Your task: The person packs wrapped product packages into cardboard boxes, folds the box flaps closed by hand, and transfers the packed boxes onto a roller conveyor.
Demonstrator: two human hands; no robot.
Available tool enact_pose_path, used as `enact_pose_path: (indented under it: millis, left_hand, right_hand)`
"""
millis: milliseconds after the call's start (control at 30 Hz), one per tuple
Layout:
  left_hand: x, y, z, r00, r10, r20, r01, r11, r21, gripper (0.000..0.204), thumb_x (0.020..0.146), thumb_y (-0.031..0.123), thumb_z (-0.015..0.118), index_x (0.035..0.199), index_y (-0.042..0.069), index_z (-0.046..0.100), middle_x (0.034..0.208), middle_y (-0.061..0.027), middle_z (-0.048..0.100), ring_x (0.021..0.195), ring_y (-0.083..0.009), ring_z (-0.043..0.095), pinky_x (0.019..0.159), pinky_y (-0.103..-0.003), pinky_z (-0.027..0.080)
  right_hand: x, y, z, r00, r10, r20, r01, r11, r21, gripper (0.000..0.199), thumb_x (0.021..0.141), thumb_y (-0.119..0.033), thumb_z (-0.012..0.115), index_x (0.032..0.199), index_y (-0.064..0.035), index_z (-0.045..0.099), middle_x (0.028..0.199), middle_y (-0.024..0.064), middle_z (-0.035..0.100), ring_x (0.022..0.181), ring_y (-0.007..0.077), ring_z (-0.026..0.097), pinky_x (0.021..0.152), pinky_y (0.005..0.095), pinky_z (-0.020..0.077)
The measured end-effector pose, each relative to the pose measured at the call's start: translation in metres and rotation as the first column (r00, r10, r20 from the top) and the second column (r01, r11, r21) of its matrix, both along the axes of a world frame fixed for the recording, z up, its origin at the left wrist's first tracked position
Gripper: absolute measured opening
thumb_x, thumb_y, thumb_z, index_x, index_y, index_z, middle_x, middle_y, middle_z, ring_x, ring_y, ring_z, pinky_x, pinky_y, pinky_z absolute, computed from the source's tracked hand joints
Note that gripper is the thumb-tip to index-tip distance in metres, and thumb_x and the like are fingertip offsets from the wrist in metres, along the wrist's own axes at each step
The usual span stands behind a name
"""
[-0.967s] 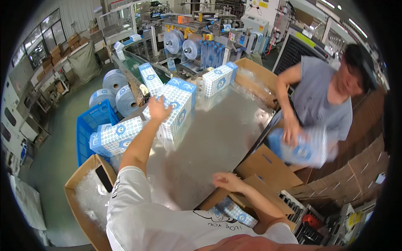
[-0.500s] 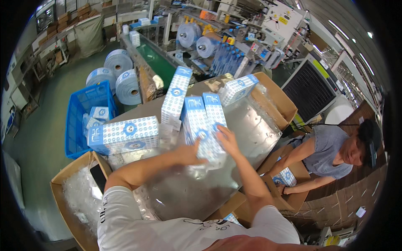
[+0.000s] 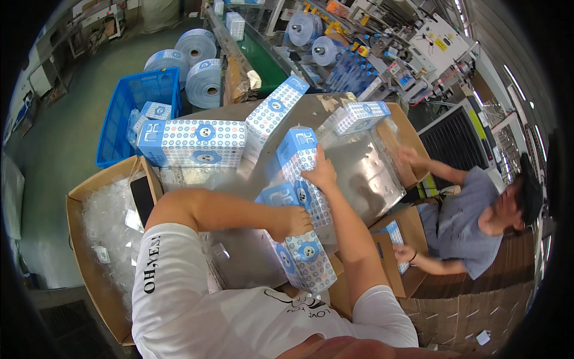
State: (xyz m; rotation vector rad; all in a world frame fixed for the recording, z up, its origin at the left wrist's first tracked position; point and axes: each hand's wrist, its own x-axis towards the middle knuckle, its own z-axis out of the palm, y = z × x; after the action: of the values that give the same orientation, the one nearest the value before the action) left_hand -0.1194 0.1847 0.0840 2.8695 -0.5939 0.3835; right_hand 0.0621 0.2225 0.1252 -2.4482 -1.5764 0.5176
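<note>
In the middle of the metal-topped table [image 3: 362,157], two long blue-and-white printed packs lie close together. My left hand [image 3: 292,221] is closed in a fist over the nearer pack [image 3: 309,256], which slants toward my body. The farther pack [image 3: 297,146] has my right hand [image 3: 323,172] wrapped over its right side, thumb toward its top. Another pack [image 3: 276,107] leans beyond them. To the left, a wide pair of packs [image 3: 203,139] rests on its side. One more pack [image 3: 362,116] lies at the far right. My left fingertips are hidden.
A carton of clear plastic film [image 3: 76,239] stands at left, a dark phone-like slab [image 3: 142,200] on its edge. Behind it are a blue crate [image 3: 113,119] and printed film rolls [image 3: 203,84]. A co-worker [image 3: 472,203] at right reaches over open cartons [image 3: 412,221].
The nearer pack has come toward my body with my left hand, sliding apart from the farther one. The leaning pack now tilts more to the right. The co-worker has raised one arm.
</note>
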Motion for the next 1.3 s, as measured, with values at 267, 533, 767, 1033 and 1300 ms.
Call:
enact_pose_path:
  millis: [267, 533, 767, 1033, 1300]
  left_hand:
    - [-0.017, -0.126, 0.052, 0.957, 0.292, 0.008, -0.246, 0.821, -0.515, 0.078, 0.073, 0.024, 0.071, 0.138, -0.004, 0.037, 0.11, -0.0185, 0.056, 0.1, -0.0341, 0.055, 0.089, -0.043, 0.042]
    - [0.066, -0.301, -0.038, 0.833, -0.223, -0.506, 0.14, 0.97, -0.197, 0.096, 0.074, 0.027, 0.067, 0.152, 0.006, 0.016, 0.134, -0.0335, 0.04, 0.122, -0.0461, 0.043, 0.099, -0.054, 0.036]
    - [0.051, -0.342, -0.106, 0.701, -0.167, -0.693, 0.24, 0.971, 0.009, 0.088, 0.08, 0.048, 0.061, 0.15, 0.009, 0.026, 0.131, -0.0259, 0.047, 0.125, -0.0385, 0.041, 0.094, -0.067, 0.029]
    - [0.033, -0.299, -0.007, 0.582, -0.136, -0.802, -0.162, 0.946, -0.279, 0.074, 0.084, 0.037, 0.063, 0.146, 0.008, 0.035, 0.128, -0.022, 0.052, 0.12, -0.0352, 0.049, 0.095, -0.047, 0.042]
    - [-0.19, -0.138, -0.033, 0.16, 0.961, -0.226, -0.964, 0.102, -0.247, 0.033, 0.077, 0.008, 0.06, 0.11, 0.007, 0.06, 0.103, -0.0181, 0.062, 0.098, -0.0365, 0.06, 0.084, -0.045, 0.05]
  right_hand:
    - [0.068, -0.233, 0.125, 0.874, 0.429, -0.23, -0.22, 0.771, 0.598, 0.112, 0.064, -0.009, 0.08, 0.151, 0.0011, 0.01, 0.153, 0.0202, 0.025, 0.141, 0.0284, 0.026, 0.113, 0.0364, 0.0233]
    - [0.067, -0.452, 0.116, 0.955, 0.294, -0.033, -0.253, 0.871, 0.422, 0.107, 0.06, -0.013, 0.081, 0.148, 0.0006, 0.022, 0.119, 0.0238, 0.046, 0.104, 0.04, 0.05, 0.092, 0.0398, 0.0415]
    - [0.077, -0.538, -0.177, 0.972, 0.056, 0.228, -0.116, 0.959, 0.26, 0.094, 0.056, -0.007, 0.079, 0.141, -0.0198, 0.042, 0.114, 0.0232, 0.047, 0.106, 0.0416, 0.046, 0.091, 0.0505, 0.0379]
    - [0.064, -0.495, -0.298, 0.987, -0.068, 0.146, 0.094, 0.979, -0.18, 0.107, 0.073, -0.006, 0.07, 0.154, -0.0306, 0.005, 0.129, 0.0273, 0.043, 0.124, 0.0473, 0.039, 0.105, 0.0563, 0.0283]
    - [-0.004, -0.322, -0.113, 0.685, 0.517, -0.513, -0.631, 0.773, -0.062, 0.03, 0.082, -0.031, 0.06, 0.07, -0.0038, 0.064, 0.074, 0.0153, 0.065, 0.074, 0.0336, 0.063, 0.064, 0.0454, 0.0463]
